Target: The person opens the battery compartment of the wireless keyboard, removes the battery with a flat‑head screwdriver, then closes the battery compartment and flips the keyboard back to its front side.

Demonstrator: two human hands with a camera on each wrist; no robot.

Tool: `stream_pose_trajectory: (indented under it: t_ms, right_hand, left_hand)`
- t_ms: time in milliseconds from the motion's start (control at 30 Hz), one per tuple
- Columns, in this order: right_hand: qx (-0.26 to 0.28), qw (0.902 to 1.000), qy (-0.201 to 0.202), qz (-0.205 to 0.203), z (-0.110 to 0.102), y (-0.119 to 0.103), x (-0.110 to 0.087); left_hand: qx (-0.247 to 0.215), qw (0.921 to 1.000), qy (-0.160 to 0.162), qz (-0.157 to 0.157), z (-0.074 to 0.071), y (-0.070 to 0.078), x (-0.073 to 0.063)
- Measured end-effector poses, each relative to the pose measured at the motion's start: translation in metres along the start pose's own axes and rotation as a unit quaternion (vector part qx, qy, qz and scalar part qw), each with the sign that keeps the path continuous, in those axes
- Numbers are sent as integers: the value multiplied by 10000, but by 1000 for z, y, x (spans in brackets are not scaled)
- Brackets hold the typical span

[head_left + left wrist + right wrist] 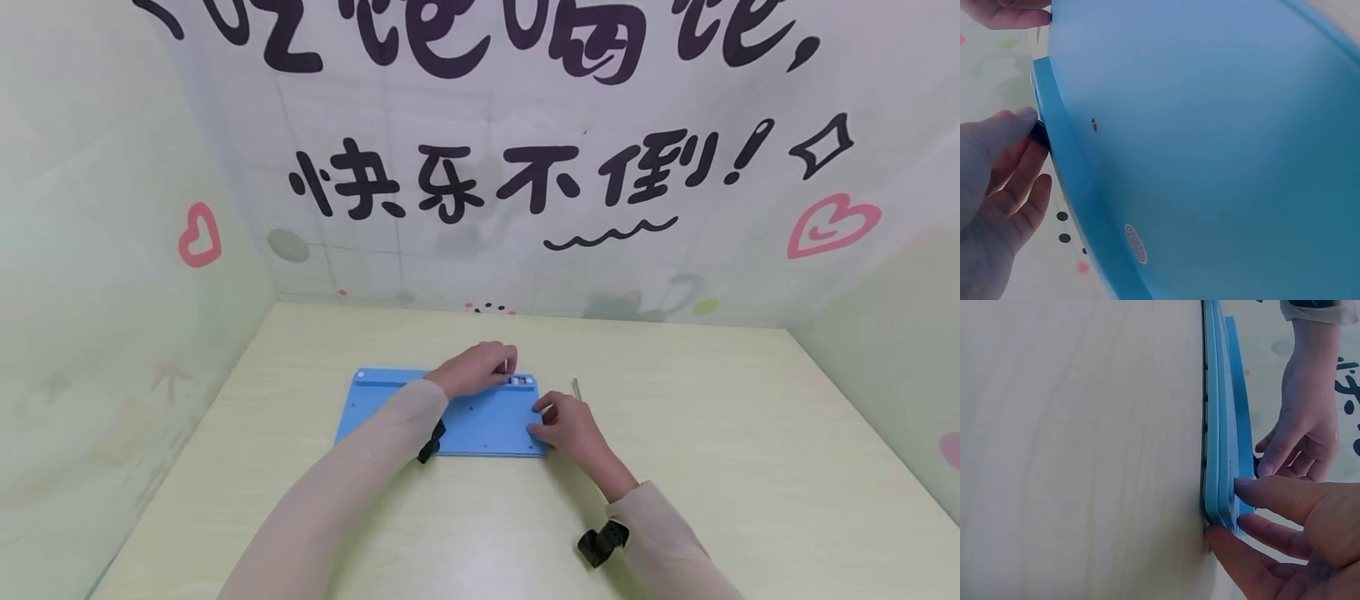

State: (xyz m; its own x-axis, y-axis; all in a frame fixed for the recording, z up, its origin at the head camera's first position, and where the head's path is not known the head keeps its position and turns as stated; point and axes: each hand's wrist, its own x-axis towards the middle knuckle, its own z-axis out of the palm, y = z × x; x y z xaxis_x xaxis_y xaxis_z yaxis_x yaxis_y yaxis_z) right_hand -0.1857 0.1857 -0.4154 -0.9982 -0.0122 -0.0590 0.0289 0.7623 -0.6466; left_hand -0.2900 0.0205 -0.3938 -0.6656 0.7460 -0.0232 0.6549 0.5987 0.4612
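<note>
A blue keyboard (487,425) lies face down on the table, its raised bar (1079,181) along the far side. In the bar's right end a small slot (520,381) with white and dark parts shows. My left hand (480,367) is over the bar beside this slot and pinches a small black piece (1039,134) between thumb and fingers, right against the bar; I cannot tell what the piece is. At the keyboard's right edge my right hand (566,425) grips the corner, thumb on the upturned back and fingertips (1217,536) at the lower edge.
A thin grey stick-like object (576,387) lies on the table (712,417) just behind the right hand. Printed cloth walls (480,267) stand at the back and both sides of the table.
</note>
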Motion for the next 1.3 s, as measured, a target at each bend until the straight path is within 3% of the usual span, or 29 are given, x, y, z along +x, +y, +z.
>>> stream_pose_trajectory:
  t_ms: [300, 667, 1000, 1300]
  right_hand:
    - [288, 9996, 30, 75, 1, 6, 1]
    - [385, 9991, 141, 55, 6, 10, 0]
    - [381, 9991, 195, 29, 5, 10, -2]
    - [300, 9995, 88, -24, 5, 10, 0]
  left_hand:
    - [-383, 9986, 261, 251, -10, 6, 4]
    - [-264, 9995, 184, -25, -33, -5, -11]
    - [362, 9989, -18, -298, -48, -24, -23]
    - [943, 9933, -257, -616, -47, -45, -32]
